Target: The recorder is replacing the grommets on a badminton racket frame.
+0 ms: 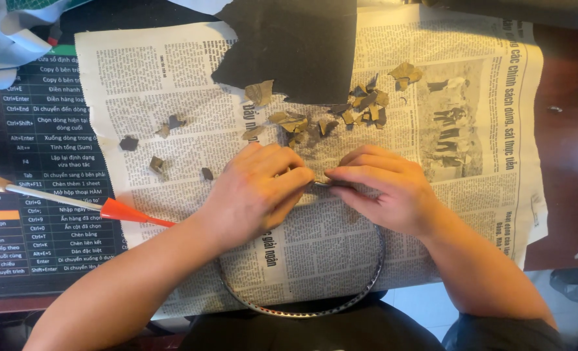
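Note:
My left hand point(256, 192) and my right hand point(383, 188) meet over a spread newspaper point(172, 71), both pinching the top of a thin grey metal hoop point(315, 311) that curves down toward my body. The fingertips touch at the hoop's upper part, hiding it there. Just beyond the hands lie several torn brown and grey scraps point(360, 104) in a loose pile, with a few more scraps point(162, 146) scattered to the left.
A dark sheet point(295, 45) with a ragged edge lies at the newspaper's far side. A tool with a red-orange conical tip point(123, 211) points in from the left over a black printed mat point(35, 162). Brown tabletop point(565, 130) shows at the right.

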